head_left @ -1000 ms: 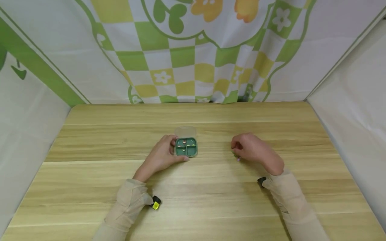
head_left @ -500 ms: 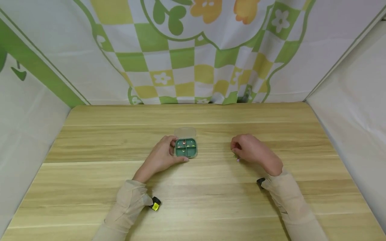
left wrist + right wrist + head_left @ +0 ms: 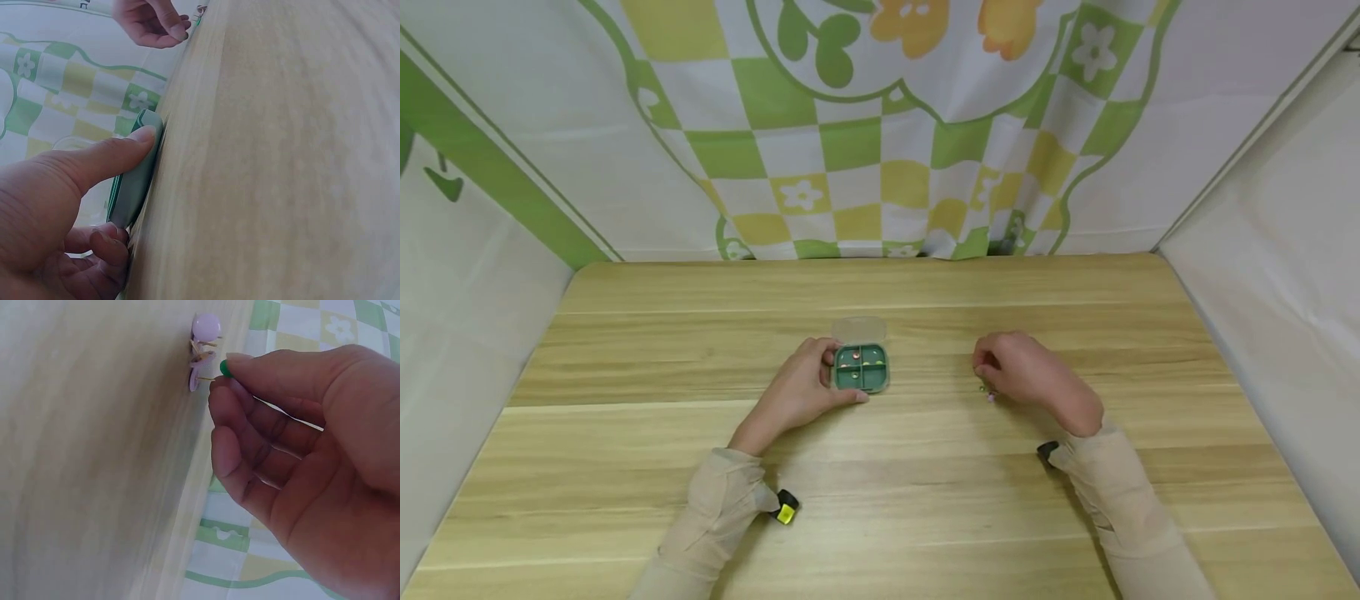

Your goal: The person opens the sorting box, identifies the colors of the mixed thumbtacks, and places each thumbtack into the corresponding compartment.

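A small green box [image 3: 872,379] with four compartments lies on the table, its clear lid [image 3: 859,330] swung back; small coloured pieces sit in some compartments. My left hand [image 3: 797,392] grips its left side, thumb along the near edge; in the left wrist view the thumb presses the box wall [image 3: 134,187]. My right hand [image 3: 1033,375] is to the right, thumb and index finger pinching a green pin [image 3: 225,368], as the right wrist view shows. Beside those fingertips lie several pale purple pins [image 3: 206,327] with metal points, seen in the head view as a tiny cluster [image 3: 991,397].
The wooden table [image 3: 910,483] runs back to a green, yellow and white patterned curtain [image 3: 880,167]. White fabric walls [image 3: 1285,208] stand at both sides. Dark wrist devices, one with a yellow patch [image 3: 786,510], are by the cuffs.
Both hands stay almost where they were, the left still on the box. A bit more of the small cluster shows beneath my right fingertips.
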{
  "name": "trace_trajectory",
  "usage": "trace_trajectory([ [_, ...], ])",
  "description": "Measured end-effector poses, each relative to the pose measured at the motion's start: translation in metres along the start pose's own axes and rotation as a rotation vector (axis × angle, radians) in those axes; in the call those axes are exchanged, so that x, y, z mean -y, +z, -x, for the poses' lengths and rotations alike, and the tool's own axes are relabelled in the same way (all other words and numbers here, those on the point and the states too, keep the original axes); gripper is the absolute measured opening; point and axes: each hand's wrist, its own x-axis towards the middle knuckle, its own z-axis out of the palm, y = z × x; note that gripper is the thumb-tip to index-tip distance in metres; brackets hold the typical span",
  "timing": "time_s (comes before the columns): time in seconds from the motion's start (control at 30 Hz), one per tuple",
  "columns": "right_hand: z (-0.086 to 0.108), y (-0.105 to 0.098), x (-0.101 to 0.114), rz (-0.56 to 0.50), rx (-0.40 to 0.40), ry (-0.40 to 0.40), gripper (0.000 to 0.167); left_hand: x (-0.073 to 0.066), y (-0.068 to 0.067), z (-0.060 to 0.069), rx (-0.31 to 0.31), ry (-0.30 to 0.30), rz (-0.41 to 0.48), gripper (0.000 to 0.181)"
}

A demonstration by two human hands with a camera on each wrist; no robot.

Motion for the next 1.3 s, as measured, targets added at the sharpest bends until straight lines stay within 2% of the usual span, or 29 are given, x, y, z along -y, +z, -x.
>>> trace_trajectory([
  [0.37,-0.003,-0.01,0.011,0.003,-0.055,0.006,0.009,-0.001,-0.001,0.001,-0.002,0.005,-0.003,0.084],
  [0.53,-0.006,-0.01,0.015,0.027,-0.08,-0.04,0.006,-0.001,-0.001,0.001,0.003,-0.01,-0.002,0.086],
  [1.03,-0.013,-0.007,0.028,0.027,-0.069,-0.067,0.006,-0.001,-0.001,0.0,0.002,-0.006,-0.005,0.086],
  [1.3,-0.022,-0.003,0.042,0.05,-0.062,-0.102,0.007,0.0,-0.001,-0.001,0.003,-0.005,-0.009,0.086],
])
